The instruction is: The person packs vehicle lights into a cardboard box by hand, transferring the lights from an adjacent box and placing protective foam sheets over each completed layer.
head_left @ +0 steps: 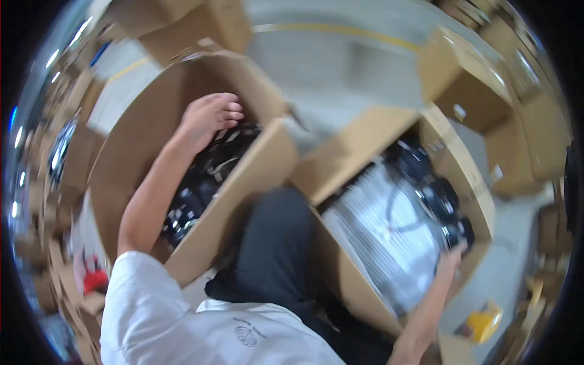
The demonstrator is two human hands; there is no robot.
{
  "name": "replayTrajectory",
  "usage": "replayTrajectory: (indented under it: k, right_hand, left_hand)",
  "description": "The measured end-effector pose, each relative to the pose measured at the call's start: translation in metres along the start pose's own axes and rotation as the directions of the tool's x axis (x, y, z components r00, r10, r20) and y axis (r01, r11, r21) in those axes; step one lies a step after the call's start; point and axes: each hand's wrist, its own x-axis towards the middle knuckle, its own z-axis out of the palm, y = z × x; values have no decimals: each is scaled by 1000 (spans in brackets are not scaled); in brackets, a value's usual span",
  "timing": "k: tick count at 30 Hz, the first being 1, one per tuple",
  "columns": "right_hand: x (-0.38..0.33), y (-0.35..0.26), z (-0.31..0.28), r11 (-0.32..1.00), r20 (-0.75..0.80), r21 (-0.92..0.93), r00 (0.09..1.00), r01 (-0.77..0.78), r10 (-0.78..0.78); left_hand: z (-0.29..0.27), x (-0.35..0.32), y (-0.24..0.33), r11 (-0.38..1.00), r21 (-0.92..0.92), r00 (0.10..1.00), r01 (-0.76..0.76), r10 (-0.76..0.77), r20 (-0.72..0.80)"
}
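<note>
My left hand (210, 118) reaches into an open cardboard box (152, 115) on my left, fingers curled down onto a pile of black bagged parts (204, 182). Whether it grips one I cannot tell. My right hand (451, 258) is low in a second open cardboard box (365, 143) on my right, touching black items (441, 198) beside a stack of white ribbed sheets (383, 231). Its fingers are blurred and partly hidden by the box contents.
My dark trouser leg (277, 243) lies between the two boxes. More cardboard boxes (480, 85) stand behind and to the right. A yellow object (485, 322) sits on the floor at lower right, a red one (94, 280) at lower left. Grey floor (340, 61) lies beyond.
</note>
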Motion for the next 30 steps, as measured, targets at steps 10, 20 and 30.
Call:
replayTrajectory:
  k: [10,20,30]
  right_hand:
    - [-75,-84,-16,550,215,-808,975,212,-60]
    - [-218,-57,80,322,748,-613,661,721,-58]
    - [-376,-11,170,419,891,-427,451,801,47]
  left_hand:
    - [-257,31,-304,377,878,954,297,-85,-286]
    - [-175,102,-333,230,950,974,211,27,-223]
    - [-207,16,-340,459,867,981,-194,113,159]
